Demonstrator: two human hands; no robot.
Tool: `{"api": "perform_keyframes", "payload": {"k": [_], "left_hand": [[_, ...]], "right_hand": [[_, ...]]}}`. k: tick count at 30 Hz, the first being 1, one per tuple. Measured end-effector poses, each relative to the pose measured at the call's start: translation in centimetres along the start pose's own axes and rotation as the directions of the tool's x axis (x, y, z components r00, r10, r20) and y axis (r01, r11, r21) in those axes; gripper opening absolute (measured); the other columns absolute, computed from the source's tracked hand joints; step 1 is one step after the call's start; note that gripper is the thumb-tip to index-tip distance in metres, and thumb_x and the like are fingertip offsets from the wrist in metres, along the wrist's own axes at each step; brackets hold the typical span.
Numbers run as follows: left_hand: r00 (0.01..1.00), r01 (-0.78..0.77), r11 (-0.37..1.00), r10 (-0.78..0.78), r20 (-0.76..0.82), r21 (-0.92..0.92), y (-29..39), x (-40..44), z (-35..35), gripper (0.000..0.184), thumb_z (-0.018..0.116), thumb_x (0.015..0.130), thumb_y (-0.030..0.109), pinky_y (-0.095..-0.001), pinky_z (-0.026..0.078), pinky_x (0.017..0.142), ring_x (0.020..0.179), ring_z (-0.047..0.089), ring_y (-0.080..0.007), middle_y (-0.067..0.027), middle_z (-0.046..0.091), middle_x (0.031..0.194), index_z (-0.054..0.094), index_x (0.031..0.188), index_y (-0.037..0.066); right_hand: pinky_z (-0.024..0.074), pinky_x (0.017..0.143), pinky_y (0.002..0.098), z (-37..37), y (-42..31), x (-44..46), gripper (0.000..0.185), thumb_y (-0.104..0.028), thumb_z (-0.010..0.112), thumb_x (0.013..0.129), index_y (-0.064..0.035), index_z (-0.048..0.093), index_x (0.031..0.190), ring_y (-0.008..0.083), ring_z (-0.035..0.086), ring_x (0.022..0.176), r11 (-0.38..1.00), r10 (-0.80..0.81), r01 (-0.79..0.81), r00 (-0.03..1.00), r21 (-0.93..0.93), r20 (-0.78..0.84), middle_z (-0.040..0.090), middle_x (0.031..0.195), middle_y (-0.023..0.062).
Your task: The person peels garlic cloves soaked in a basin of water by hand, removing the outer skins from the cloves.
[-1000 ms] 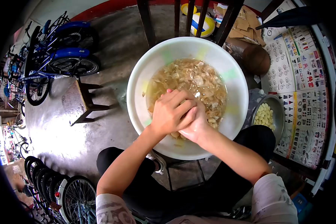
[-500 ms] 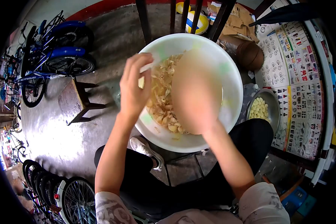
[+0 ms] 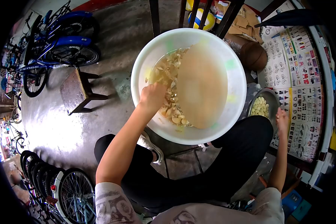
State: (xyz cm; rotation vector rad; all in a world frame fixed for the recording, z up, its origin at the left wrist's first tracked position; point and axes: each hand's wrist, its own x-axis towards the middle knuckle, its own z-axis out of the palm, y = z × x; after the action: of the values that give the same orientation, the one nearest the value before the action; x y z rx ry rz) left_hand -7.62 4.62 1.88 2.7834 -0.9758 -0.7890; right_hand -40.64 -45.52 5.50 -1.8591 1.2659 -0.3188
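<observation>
A large white basin (image 3: 142, 46) stands before me. In it, unpeeled garlic cloves and loose skins (image 3: 171, 110) soak in cloudy water. My left hand (image 3: 153, 98) is over the basin's left side, knuckles up and fingers curled down at the garlic; whatever they grip is hidden. Far to the right, my right hand (image 3: 282, 120) is at the outer rim of a metal bowl (image 3: 275, 100), its fingers bent together. Nothing I can make out shows in them. Peeled garlic cloves (image 3: 260, 107) lie inside that bowl. A smooth blurred patch hides the basin's middle and right.
A small wooden stool (image 3: 76, 91) and parked bicycles (image 3: 65, 50) are at the left. Dark wooden bars (image 3: 182, 15), a volleyball (image 3: 203, 19) and a basketball (image 3: 253, 56) stand beyond the basin. A printed poster (image 3: 298, 78) covers the surface at the right.
My right hand has gone from over the basin to the metal bowl at the right. My left hand has lowered toward the garlic; the pale clove seen by its fingers no longer shows.
</observation>
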Motion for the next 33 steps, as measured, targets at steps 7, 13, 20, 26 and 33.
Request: {"api": "perform_keyframes", "payload": {"k": [7, 13, 20, 26, 33], "left_hand": [[0.985, -0.049, 0.969, 0.006, -0.173, -0.243, -0.5, -0.8, -2.9, 0.023, 0.072, 0.070, 0.009, -0.0410, 0.052, 0.074, 0.081, 0.067, -0.0340, -0.0166, 0.069, 0.082, 0.071, 0.093, 0.005], [0.967, -0.110, 0.949, 0.033, -0.254, -0.295, -1.3, -0.9, -3.5, 0.015, 0.067, 0.075, 0.012, -0.0411, 0.052, 0.070, 0.073, 0.066, -0.0351, -0.0167, 0.068, 0.075, 0.071, 0.087, 0.003], [0.937, -0.030, 0.987, -0.027, -0.348, -0.158, 0.0, -1.3, -5.9, 0.015, 0.061, 0.085, 0.013, -0.0411, 0.051, 0.069, 0.074, 0.064, -0.0362, -0.0151, 0.068, 0.082, 0.070, 0.092, 0.005], [0.788, -0.312, 0.949, 0.237, -0.568, -0.036, 0.2, 0.6, -6.1, 0.015, 0.059, 0.088, 0.014, -0.0393, 0.054, 0.078, 0.101, 0.064, -0.0293, -0.0126, 0.063, 0.123, 0.066, 0.098, 0.004], [0.757, -0.220, 0.970, 0.101, -0.646, -0.107, -0.7, 1.4, -7.0, 0.012, 0.064, 0.085, 0.012, -0.0368, 0.056, 0.076, 0.089, 0.067, -0.0297, -0.0094, 0.067, 0.118, 0.069, 0.088, 0.001]], "right_hand": [[0.0456, 0.063, 0.0249, -1.4, 22.9, 11.1, 0.032, -0.033, 0.067, 0.092, -0.0037, 0.066, 0.104, 0.0109, 0.057, 0.069, 0.987, 0.008, 0.018, 0.988, -0.161, 0.157, 0.062, 0.081, 0.0024], [0.0502, 0.085, 0.0347, 0.4, 15.3, 7.1, 0.033, -0.022, 0.069, 0.088, -0.0027, 0.066, 0.115, 0.0292, 0.065, 0.093, 0.864, -0.095, 0.233, 0.946, -0.446, 0.311, 0.068, 0.102, 0.0151], [0.0482, 0.086, 0.0307, 6.9, -14.7, -4.8, 0.015, -0.005, 0.058, 0.093, -0.0011, 0.063, 0.107, 0.0247, 0.062, 0.097, 0.679, -0.600, 0.622, 0.776, -0.390, 0.192, 0.062, 0.102, 0.0143], [0.0520, 0.080, 0.0316, 26.3, -22.4, -13.0, 0.015, -0.002, 0.058, 0.090, -0.0033, 0.068, 0.100, 0.0248, 0.066, 0.090, 0.644, -0.611, 0.738, 0.339, 0.200, 0.716, 0.068, 0.097, 0.0105], [0.0534, 0.081, 0.0458, 41.1, -20.6, -16.1, 0.034, 0.008, 0.058, 0.074, -0.0025, 0.065, 0.105, 0.0324, 0.061, 0.103, 0.509, -0.603, 0.851, 0.244, 0.131, 0.759, 0.061, 0.116, 0.0128]]}}
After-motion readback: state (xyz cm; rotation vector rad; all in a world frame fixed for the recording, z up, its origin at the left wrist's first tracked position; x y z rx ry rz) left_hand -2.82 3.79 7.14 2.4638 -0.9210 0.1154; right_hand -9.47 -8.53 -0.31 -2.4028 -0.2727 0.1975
